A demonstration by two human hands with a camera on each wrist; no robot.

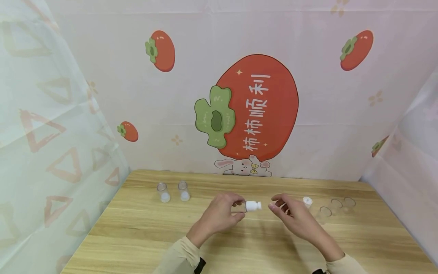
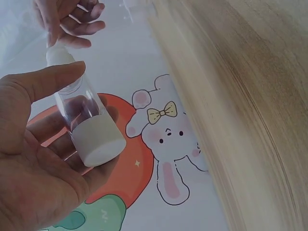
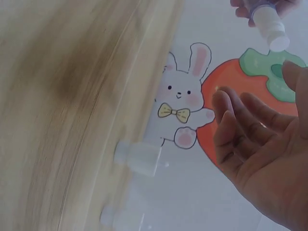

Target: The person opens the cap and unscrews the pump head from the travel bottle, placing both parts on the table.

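Note:
Tilted over the middle of the table, a small clear bottle with a white base and white pump top (image 1: pixel 252 206) lies in my left hand (image 1: pixel 221 213). The thumb and fingers grip its clear body (image 2: pixel 79 103), as the left wrist view shows. To its right my right hand (image 1: pixel 292 215) is raised with loosely bent fingers and nothing between them. In the head view a small gap separates those fingertips from the pump top. The right wrist view also shows the bare palm (image 3: pixel 269 159).
Two clear bottles with white bases, one (image 1: pixel 164 192) left of the other (image 1: pixel 184 191), stand at the back left of the wooden table (image 1: pixel 137 236). A white pump top (image 1: pixel 307 201) and several clear covers (image 1: pixel 336 203) stand behind and right of my right hand. A printed cloth (image 1: pixel 318 95) hangs behind.

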